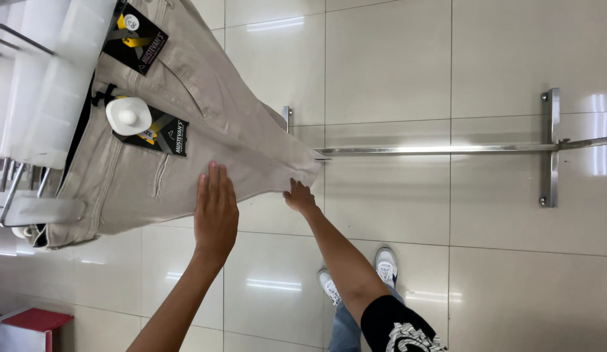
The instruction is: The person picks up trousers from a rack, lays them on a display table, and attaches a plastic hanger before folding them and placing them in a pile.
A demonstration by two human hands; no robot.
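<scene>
We see a pair of beige trousers hanging from a white hanger on a metal rack at the left of the view, with the legs reaching toward the middle. Our left hand lies flat on the lower edge of the fabric, with the fingers stretched out straight and close together, so it presses on the cloth and does not grip it. Our right hand is at the end of the trouser leg; its fingers are curled at the hem and seem to pinch the edge, but we cannot tell how firmly.

On the waist part there is a white round security tag and two black paper labels, one near the tag and one higher up. Behind the trousers a chrome rail runs over the glossy tiled floor. Below, our white sneakers stand on the tiles. A red and white box is in the lower left corner.
</scene>
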